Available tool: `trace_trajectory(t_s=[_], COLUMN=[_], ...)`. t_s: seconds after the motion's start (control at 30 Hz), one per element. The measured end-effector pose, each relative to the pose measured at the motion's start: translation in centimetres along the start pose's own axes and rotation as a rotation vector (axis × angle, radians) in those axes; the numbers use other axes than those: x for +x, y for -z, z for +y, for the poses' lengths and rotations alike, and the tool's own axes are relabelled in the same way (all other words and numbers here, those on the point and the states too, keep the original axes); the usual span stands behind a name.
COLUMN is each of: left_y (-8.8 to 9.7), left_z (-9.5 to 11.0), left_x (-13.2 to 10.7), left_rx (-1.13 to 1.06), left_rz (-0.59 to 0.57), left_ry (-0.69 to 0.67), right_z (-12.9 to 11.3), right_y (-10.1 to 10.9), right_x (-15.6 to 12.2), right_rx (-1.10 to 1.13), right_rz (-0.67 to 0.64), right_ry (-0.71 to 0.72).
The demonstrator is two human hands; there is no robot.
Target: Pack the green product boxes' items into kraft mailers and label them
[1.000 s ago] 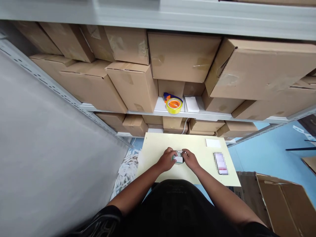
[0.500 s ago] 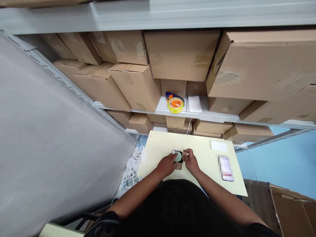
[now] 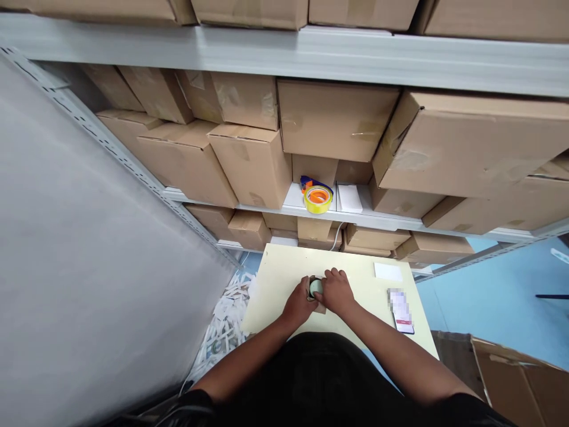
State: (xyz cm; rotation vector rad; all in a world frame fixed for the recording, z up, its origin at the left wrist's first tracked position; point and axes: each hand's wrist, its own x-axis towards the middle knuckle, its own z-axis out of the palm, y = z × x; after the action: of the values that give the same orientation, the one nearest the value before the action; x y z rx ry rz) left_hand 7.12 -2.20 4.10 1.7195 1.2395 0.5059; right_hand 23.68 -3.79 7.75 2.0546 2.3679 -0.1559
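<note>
A small brown cardboard box (image 3: 320,309) with its top apart sits low over the pale yellow table (image 3: 280,279). Inside it shows a round, pale green thing (image 3: 315,287) with a dark rim; its kind I cannot make out. My left hand (image 3: 297,305) is closed around the box's left side. On the right side, my right hand (image 3: 338,292) is curled over the box, its thumb touching the green disc's lower edge. My fingers hide much of the box.
To the right on the table lie a white card stack (image 3: 387,271) and a phone (image 3: 401,311). Behind, a metal shelf (image 3: 284,53) holds cardboard boxes (image 3: 338,121) and a tape dispenser (image 3: 318,198). Paper scraps (image 3: 224,317) cover the floor at left; an open carton (image 3: 511,373) stands lower right.
My right hand has come in from the box's right flap to over the box, thumb on the disc. My left thumb has drawn back from the disc to the box's side. The view has shifted.
</note>
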Motion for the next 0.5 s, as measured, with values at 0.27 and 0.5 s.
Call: trace_trajectory(t_s=[0.27, 0.5], left_y=[-0.5, -0.5], left_z=[-3.4, -3.9], left_x=[0.2, 0.2], left_rx=[-0.046, -0.058], left_rz=[-0.13, -0.159], left_ry=[0.005, -0.042], right_z=[-0.9, -1.4], right_y=[-0.1, 1.3], right_x=[-1.2, 0.0], right_rx=[-0.024, -0.064], right_rz=[-0.056, -0.125], right_ry=[-0.136, 0.003])
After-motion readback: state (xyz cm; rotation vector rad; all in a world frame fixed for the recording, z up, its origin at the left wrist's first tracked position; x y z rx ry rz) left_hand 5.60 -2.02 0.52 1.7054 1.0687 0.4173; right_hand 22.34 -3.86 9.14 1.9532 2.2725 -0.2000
